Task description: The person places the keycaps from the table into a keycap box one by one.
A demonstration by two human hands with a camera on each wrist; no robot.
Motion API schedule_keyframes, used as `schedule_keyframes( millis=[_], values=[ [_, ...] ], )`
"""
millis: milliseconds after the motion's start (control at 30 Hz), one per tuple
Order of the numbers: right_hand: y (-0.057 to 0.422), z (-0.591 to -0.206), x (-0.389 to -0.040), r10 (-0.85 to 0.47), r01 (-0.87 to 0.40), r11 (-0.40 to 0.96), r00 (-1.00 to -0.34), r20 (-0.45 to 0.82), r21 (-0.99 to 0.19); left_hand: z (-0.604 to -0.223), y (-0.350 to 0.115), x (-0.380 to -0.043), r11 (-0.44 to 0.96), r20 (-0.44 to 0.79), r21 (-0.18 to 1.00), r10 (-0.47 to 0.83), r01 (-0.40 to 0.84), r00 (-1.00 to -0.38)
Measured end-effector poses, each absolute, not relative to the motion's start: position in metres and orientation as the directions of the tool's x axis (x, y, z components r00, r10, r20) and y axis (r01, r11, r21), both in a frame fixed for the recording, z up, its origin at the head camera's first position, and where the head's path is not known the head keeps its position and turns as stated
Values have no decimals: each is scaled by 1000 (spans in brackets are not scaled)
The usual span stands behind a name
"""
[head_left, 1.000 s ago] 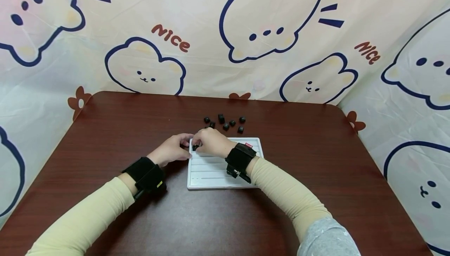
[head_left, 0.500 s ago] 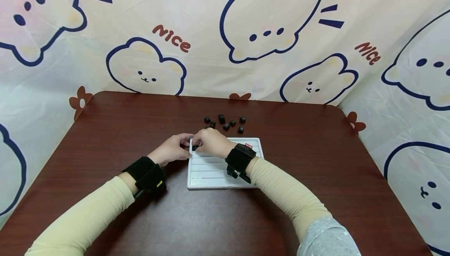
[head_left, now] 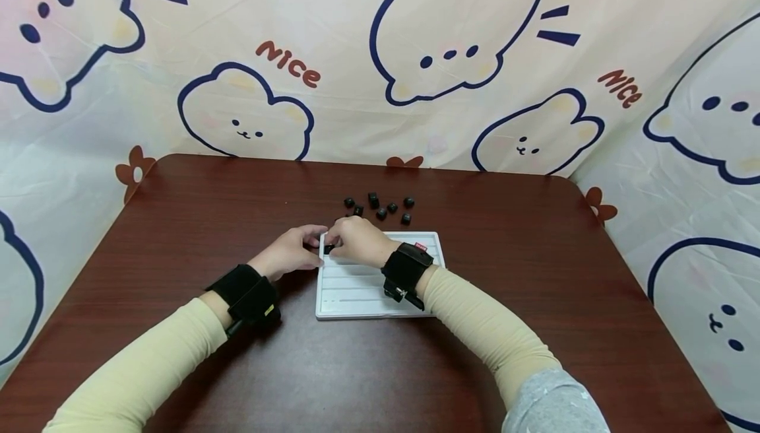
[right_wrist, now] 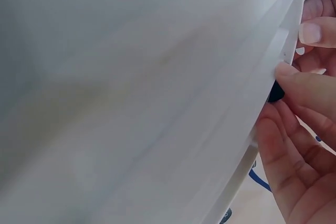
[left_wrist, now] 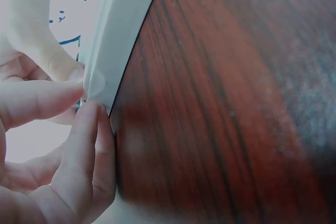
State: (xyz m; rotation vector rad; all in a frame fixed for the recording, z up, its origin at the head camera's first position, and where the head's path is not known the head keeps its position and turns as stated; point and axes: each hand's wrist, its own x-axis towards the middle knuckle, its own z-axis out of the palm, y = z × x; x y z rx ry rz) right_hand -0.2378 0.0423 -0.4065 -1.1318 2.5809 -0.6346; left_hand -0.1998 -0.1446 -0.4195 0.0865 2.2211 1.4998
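A white tray (head_left: 350, 298) with raised ridges lies on the brown table. My right hand (head_left: 363, 241) reaches over its far left corner and pinches a small black keycap (right_wrist: 275, 93), which shows between the fingertips in the right wrist view. Bent fingers of my left hand (head_left: 291, 249) grip the tray's left edge, close to the right fingertips. Seen from the left wrist, thumb and fingertips meet right at the white rim (left_wrist: 123, 30). The right hand covers part of the tray's upper rows.
Several loose black keycaps (head_left: 382, 214) lie scattered beyond the tray's far edge, some partly behind the right hand. A small red label (head_left: 421, 247) sits at the tray's upper right. A printed cloth (head_left: 344, 123) hangs behind the table (head_left: 505, 235).
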Motion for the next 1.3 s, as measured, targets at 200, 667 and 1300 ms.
schedule_keyframes(
  millis=[200,667,1300],
  values=[
    [40,-402,-235,-723,-606,630,-685,-83,-487,-418,-144,-200,409,-338,890,294,-202,-894],
    [41,-399,-233,-713,-589,654,-690,-126,-474,-418,-143,-196,404,-334,893,301,-198,-893],
    [66,-392,-243,-752,-650,596,-657,-45,-472,-419,-143,-196,387,-346,896,299,-219,-889]
  ],
)
